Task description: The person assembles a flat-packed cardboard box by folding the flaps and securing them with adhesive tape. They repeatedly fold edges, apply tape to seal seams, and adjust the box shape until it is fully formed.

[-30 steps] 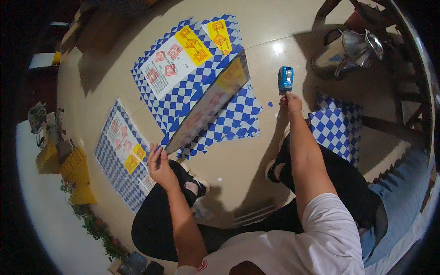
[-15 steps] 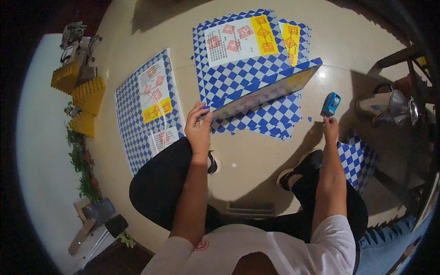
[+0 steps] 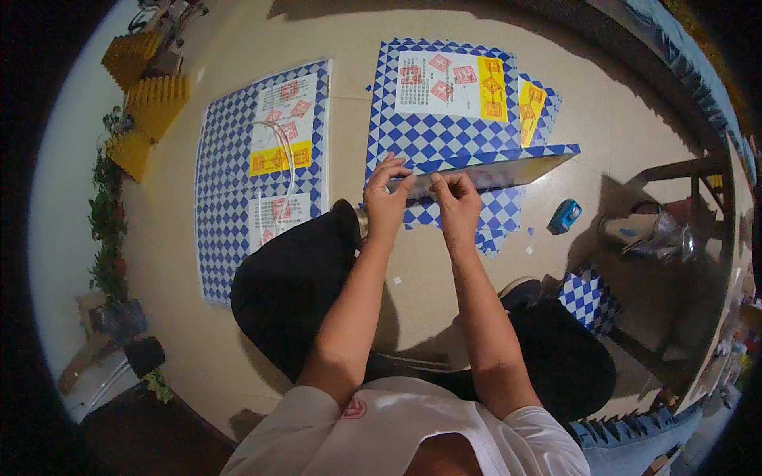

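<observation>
A blue-and-white chequered flattened carton (image 3: 444, 119) with red and yellow printed panels lies on the beige floor before me. Its near flap (image 3: 508, 168) is folded up, showing a grey-brown inside. My left hand (image 3: 389, 194) pinches the flap's near left end. My right hand (image 3: 456, 198) pinches the same edge just to the right, fingers bent on it. A blue tape dispenser (image 3: 565, 216) lies on the floor to the right, untouched.
A second chequered carton (image 3: 262, 166) lies flat to the left. Yellow ridged pieces (image 3: 151, 95) and green plants (image 3: 107, 214) line the far left. A small chequered piece (image 3: 587, 301) and a wooden chair frame (image 3: 675, 238) holding a clear bag sit at right.
My right hand left the blue tape dispenser on the floor and came left to the flap's edge beside my left hand. The view swung so the cartons sit more centred.
</observation>
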### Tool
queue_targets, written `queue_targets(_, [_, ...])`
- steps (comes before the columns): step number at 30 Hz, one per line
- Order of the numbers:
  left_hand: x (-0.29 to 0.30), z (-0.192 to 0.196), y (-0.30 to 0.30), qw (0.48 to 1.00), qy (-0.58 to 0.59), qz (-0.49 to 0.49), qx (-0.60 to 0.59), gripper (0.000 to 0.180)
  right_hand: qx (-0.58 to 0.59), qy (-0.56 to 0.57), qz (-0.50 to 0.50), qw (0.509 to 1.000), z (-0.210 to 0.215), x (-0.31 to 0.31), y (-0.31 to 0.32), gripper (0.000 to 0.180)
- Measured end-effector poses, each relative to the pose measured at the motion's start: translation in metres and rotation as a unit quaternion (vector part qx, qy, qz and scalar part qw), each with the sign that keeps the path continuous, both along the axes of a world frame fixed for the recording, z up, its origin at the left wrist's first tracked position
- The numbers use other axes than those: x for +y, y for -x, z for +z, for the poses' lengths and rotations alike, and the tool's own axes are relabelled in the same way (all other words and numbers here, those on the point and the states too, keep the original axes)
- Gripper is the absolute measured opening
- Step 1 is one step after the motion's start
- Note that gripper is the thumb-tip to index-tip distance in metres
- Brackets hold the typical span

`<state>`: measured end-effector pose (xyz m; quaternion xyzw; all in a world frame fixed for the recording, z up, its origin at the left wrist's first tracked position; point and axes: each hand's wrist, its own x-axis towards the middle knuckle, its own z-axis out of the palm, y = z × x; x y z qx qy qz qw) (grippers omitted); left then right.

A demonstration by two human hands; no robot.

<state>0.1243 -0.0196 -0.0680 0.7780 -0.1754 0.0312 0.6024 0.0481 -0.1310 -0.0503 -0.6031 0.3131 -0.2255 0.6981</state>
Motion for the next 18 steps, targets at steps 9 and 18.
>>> queue_targets(9, [0.000, 0.006, 0.003, 1.000, 0.005, 0.016, -0.004, 0.016, 0.025, 0.006, 0.010, 1.000, 0.004, 0.017, -0.013, 0.022])
queue_targets(18, [0.000, 0.009, 0.006, 1.000, 0.005, 0.021, -0.005, 0.017, 0.130, 0.099, -0.005, 0.987, -0.003, 0.014, -0.020, 0.032])
